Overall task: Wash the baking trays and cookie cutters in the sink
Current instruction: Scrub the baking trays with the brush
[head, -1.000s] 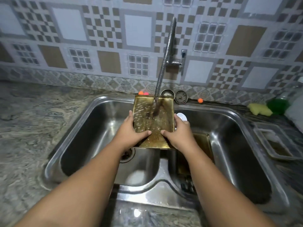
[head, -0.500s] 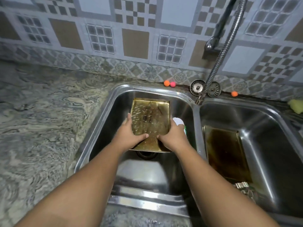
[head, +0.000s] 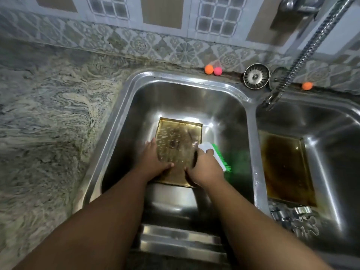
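The step in hand looks like scrubbing the first tray. The left hand (head: 153,162) grips the left edge of a gold-coloured rectangular metal baking tray (head: 179,151), thumb lying on its wet, speckled face, the other fingers hidden under the rim. The tray sits low in the left basin of the double steel sink (head: 251,133). Just right of it, the right hand (head: 204,168) is curled round a white-backed scrubbing brush with green bristles (head: 214,154), bristles facing away from the tray. Next, the brush probably needs turning bristles-down onto the tray. Well right of those fingers, a darker stained tray (head: 286,166) and metal cookie cutters (head: 296,221) wait in the other basin.
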